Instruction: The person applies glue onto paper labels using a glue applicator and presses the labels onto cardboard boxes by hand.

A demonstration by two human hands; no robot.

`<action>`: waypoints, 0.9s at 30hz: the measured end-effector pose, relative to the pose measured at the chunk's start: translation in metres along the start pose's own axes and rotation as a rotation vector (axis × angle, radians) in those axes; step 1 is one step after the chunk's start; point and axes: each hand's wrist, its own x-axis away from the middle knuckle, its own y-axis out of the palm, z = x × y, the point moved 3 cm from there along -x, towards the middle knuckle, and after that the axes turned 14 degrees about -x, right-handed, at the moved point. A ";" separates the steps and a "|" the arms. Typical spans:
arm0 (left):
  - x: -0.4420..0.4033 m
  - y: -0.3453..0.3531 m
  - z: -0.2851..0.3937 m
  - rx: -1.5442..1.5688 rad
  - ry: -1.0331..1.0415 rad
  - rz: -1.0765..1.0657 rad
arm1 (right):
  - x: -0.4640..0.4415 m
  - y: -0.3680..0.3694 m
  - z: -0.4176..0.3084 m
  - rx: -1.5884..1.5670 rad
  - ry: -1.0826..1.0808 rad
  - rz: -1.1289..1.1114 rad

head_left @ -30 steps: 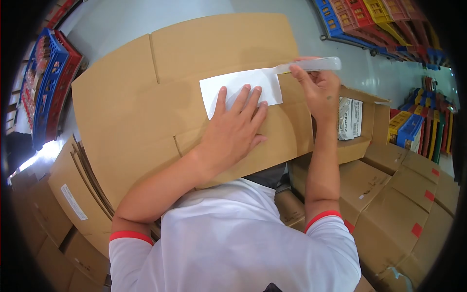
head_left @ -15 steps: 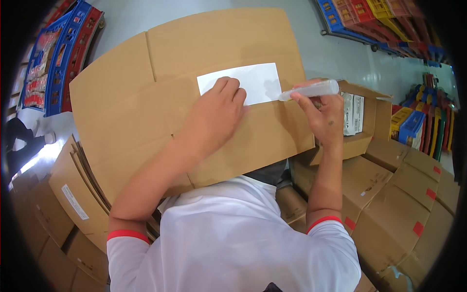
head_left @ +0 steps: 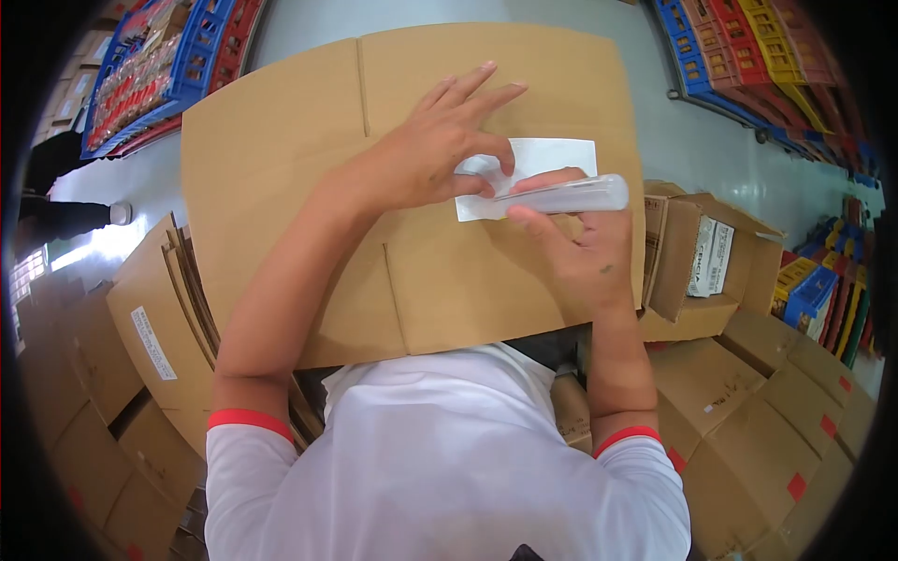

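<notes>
A white paper sheet [head_left: 559,155] lies on a large flattened cardboard box [head_left: 486,290]. My right hand [head_left: 585,252] is closed around a translucent white glue tube [head_left: 575,194], whose narrow tip points left over the paper. At the paper's left side, my left hand [head_left: 435,154] is open, palm down. Its outer fingers are spread above the cardboard, while the thumb and index finger come down on the paper close to the tube's tip. Part of the sheet is hidden under both hands and the tube.
An open carton [head_left: 706,266] with a printed packet inside stands at the right. Closed cartons [head_left: 762,449] fill the lower right. Folded cardboard sheets [head_left: 154,318] lean at the left. Stacked plastic crates [head_left: 192,65] stand at the upper left, more crates [head_left: 739,56] at the upper right. Another person's leg [head_left: 75,215] shows far left.
My right hand has brought the tube leftward across the paper from its right edge. My left hand's fingers have spread out and shifted up. The whole view has shifted slightly.
</notes>
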 end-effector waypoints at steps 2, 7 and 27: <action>0.001 0.001 -0.001 0.011 -0.008 0.001 | -0.004 0.012 0.001 -0.022 -0.029 -0.034; 0.000 0.004 -0.003 0.023 -0.021 0.004 | -0.008 0.026 0.003 -0.053 0.063 -0.038; -0.006 -0.005 0.010 -0.001 -0.020 -0.043 | 0.041 -0.103 0.030 0.061 0.201 0.409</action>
